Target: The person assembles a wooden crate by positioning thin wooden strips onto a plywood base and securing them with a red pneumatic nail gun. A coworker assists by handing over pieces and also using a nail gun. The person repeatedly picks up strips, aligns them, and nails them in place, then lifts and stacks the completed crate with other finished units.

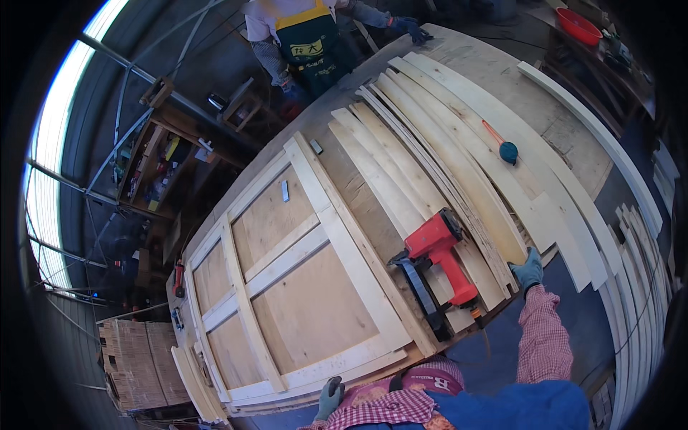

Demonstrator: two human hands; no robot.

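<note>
My right hand point(529, 269), in a grey-green glove, grips the near end of a long wooden board point(476, 183) in the stack on the table. My left hand point(330, 398), gloved too, is low at the near edge of a framed wooden panel point(315, 304); how its fingers are set is not clear. Pale strips form the panel's frame and crossbars over plywood. Between my hands, a red and black nail gun point(438, 261) lies across the panel's right edge and the nearest boards, its hose trailing toward me.
Across the table point(473, 54) stands a co-worker point(304, 43) in a dark green apron and gloves. A tape measure point(507, 151) lies on the boards. Long strips point(641, 258) are stacked at right. A red basin point(579, 27), a shelf point(154, 165) and stacked cardboard point(143, 362) stand around.
</note>
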